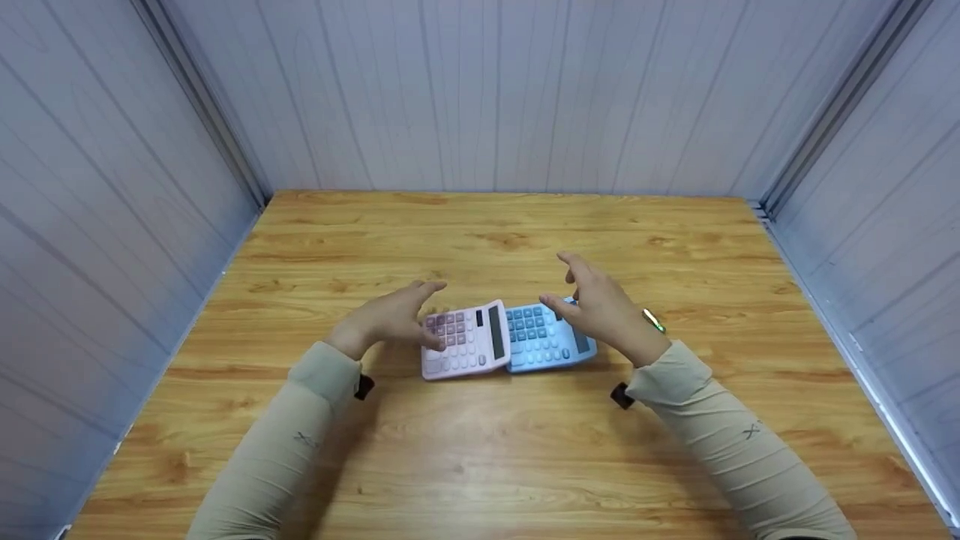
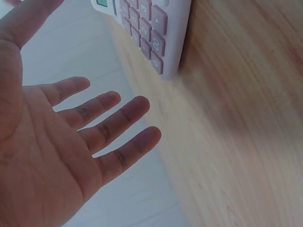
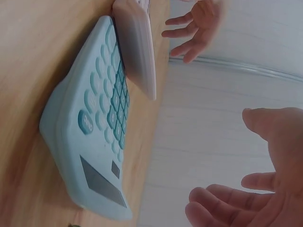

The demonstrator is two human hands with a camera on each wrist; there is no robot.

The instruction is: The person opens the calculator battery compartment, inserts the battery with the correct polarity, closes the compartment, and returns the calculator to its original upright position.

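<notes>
My left hand (image 1: pixel 391 316) hangs over the near end of the pink calculator (image 1: pixel 469 341), fingers spread and holding nothing; its thumb hides some keys from above. My right hand (image 1: pixel 600 304), loosely bent and also holding nothing, covers a top corner of the blue calculator (image 1: pixel 536 337). Both calculators lie side by side on the bench (image 1: pixel 495 457), display ends to my right; where they meet, I can't tell whether the pink one's raised end rests on its neighbour. At my left wrist, the top edge cuts off most of the pink one. A small shiny object (image 1: pixel 653 320) beside my right wrist is too small to identify.
</notes>
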